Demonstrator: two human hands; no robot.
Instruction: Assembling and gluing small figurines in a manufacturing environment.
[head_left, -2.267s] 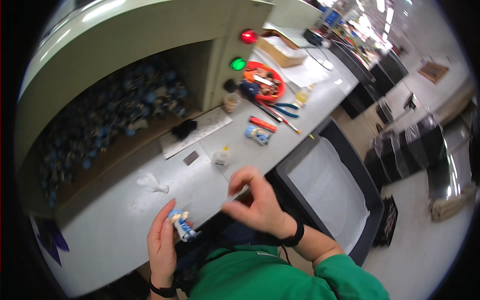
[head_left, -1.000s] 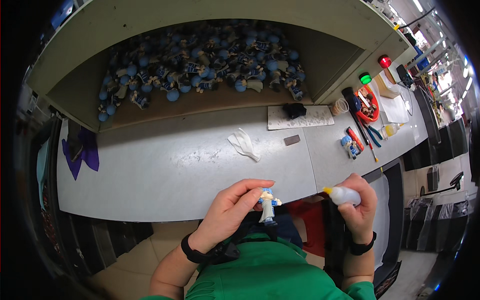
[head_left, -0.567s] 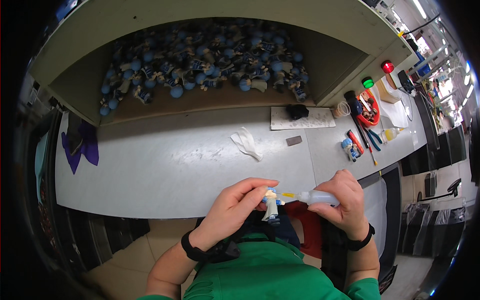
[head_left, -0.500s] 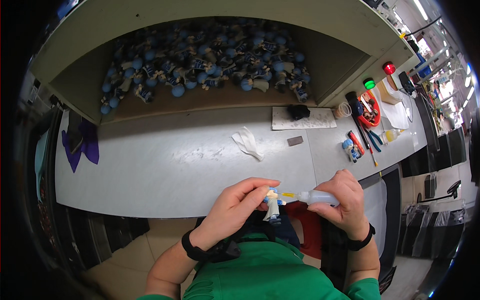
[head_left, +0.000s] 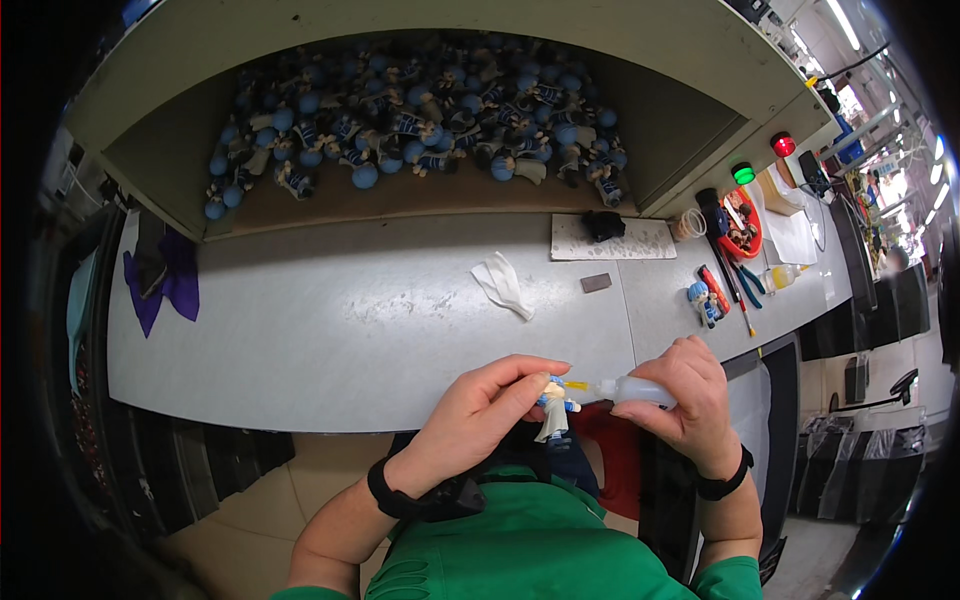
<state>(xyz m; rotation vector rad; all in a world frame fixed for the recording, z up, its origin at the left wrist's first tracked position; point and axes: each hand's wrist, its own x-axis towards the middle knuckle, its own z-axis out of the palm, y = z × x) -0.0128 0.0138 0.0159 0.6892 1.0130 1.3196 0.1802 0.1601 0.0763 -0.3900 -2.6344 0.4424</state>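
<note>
My left hand [head_left: 478,418] pinches a small figurine [head_left: 555,412] by its blue head, over the bench's near edge. The figurine wears blue and white, and its body hangs down below my thumb and fingers. In my right hand [head_left: 692,405] is a translucent white squeeze bottle [head_left: 643,391], lying sideways in the grip. Its thin yellow nozzle [head_left: 577,385] points left and reaches the figurine's head; whether it touches is too small to tell.
A large bin [head_left: 300,215] of similar blue-headed figurines stands at the back. On the bench lie a white cloth [head_left: 503,287], a grey block [head_left: 596,283] and a speckled board [head_left: 645,240]. To the right are another figurine [head_left: 702,303], pliers [head_left: 750,279] and a red bowl [head_left: 754,243].
The view has shifted slightly. The figurine has tilted a little, and the nozzle now sits closer to the top of its head. Both hands keep their holds.
</note>
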